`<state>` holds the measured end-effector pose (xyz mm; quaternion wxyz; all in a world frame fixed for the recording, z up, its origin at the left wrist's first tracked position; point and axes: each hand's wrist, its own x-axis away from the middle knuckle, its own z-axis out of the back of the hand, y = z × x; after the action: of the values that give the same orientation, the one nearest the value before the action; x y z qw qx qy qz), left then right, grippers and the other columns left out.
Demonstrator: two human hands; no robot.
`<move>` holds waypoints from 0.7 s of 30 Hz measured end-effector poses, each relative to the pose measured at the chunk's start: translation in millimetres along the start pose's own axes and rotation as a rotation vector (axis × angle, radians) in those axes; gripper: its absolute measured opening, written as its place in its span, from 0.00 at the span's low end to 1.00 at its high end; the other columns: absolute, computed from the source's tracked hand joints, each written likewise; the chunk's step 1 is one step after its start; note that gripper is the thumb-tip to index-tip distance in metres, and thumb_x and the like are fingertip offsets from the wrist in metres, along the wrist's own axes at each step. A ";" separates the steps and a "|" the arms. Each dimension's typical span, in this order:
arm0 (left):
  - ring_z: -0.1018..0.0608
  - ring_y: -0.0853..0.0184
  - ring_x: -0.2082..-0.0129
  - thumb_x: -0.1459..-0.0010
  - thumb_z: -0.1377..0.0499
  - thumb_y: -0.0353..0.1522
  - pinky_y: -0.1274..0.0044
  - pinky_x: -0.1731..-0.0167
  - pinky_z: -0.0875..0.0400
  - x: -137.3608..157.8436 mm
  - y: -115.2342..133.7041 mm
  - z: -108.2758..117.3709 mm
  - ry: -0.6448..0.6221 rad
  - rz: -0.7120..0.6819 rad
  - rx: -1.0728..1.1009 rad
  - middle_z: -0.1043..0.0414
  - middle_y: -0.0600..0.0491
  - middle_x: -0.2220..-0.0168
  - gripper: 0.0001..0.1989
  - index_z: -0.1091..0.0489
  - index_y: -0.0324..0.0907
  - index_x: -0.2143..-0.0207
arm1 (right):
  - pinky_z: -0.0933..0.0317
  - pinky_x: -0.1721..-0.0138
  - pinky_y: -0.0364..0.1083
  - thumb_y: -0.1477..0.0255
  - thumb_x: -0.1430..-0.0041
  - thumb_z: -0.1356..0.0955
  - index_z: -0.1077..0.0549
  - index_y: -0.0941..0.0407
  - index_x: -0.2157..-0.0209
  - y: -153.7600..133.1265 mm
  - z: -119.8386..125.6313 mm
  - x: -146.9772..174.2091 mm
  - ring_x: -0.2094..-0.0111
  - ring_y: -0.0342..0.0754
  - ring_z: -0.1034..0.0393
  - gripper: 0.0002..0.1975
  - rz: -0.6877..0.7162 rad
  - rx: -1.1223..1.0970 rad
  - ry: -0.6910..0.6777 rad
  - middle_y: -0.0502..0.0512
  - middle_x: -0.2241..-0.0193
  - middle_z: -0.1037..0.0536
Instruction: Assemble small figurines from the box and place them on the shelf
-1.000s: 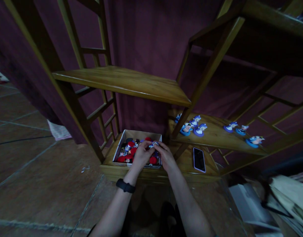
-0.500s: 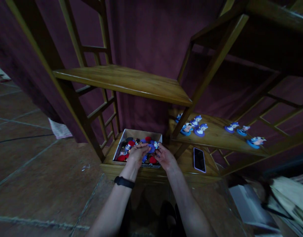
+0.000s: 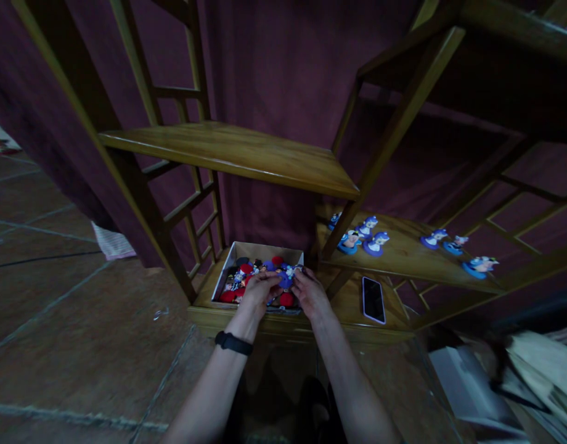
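- Head view: figurine (image 3: pixel 286 279), purple-based, between the hands, over the box (image 3: pixel 256 250).
- Left hand (image 3: pixel 256 295): pinching the figurine's base.
- Right hand (image 3: pixel 312 294): fingers at the figurine's right; cannot tell whether pinching.
- Box: beneath the grip, red pieces (image 3: pixel 286 300) inside.
- Phone (image 3: pixel 373 300): right of the grip.

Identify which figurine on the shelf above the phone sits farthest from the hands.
The blue-based figurine at the right end of the shelf; the others there sit farther left, nearer the right hand.
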<state>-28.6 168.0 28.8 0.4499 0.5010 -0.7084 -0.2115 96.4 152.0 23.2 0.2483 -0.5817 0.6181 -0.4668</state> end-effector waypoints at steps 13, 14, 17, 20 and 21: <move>0.25 0.72 0.78 0.58 0.35 0.21 0.80 0.74 0.27 3.6 2.2 -0.4 -0.053 0.049 0.123 0.27 0.53 0.77 0.06 0.29 0.35 0.76 | 0.39 0.68 0.42 0.66 0.53 0.32 0.30 0.53 0.61 -3.2 -0.5 2.2 0.69 0.44 0.34 0.15 0.313 0.387 -0.056 0.48 0.68 0.26; 0.25 0.72 0.77 0.57 0.35 0.21 0.80 0.74 0.27 3.8 2.3 -0.3 -0.063 0.059 0.126 0.27 0.52 0.77 0.05 0.29 0.35 0.76 | 0.39 0.68 0.42 0.66 0.54 0.32 0.30 0.52 0.61 -3.2 0.1 1.9 0.69 0.44 0.34 0.15 0.311 0.383 -0.057 0.48 0.68 0.26; 0.24 0.72 0.76 0.57 0.36 0.21 0.80 0.73 0.27 4.1 2.6 0.0 -0.077 0.077 0.150 0.27 0.52 0.77 0.05 0.28 0.35 0.76 | 0.39 0.66 0.42 0.65 0.54 0.32 0.29 0.52 0.61 -2.7 1.8 0.2 0.68 0.44 0.33 0.16 0.301 0.363 -0.062 0.49 0.67 0.26; 0.24 0.72 0.76 0.57 0.36 0.20 0.80 0.72 0.27 3.8 2.2 0.2 -0.084 0.079 0.173 0.27 0.53 0.77 0.05 0.28 0.35 0.77 | 0.38 0.66 0.42 0.65 0.54 0.32 0.30 0.52 0.61 -1.7 3.2 -2.4 0.67 0.45 0.33 0.15 0.302 0.369 -0.055 0.49 0.68 0.26; 0.24 0.72 0.76 0.57 0.36 0.20 0.80 0.72 0.27 3.5 2.0 0.3 -0.086 0.074 0.173 0.27 0.53 0.77 0.05 0.28 0.35 0.77 | 0.38 0.67 0.42 0.65 0.53 0.32 0.30 0.52 0.61 -1.6 3.5 -3.2 0.68 0.45 0.33 0.15 0.302 0.379 -0.051 0.49 0.68 0.27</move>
<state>-30.3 165.6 31.6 0.3816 0.5018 -0.7608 -0.1540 100.8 154.2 22.2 0.4355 -0.4375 0.5928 -0.5173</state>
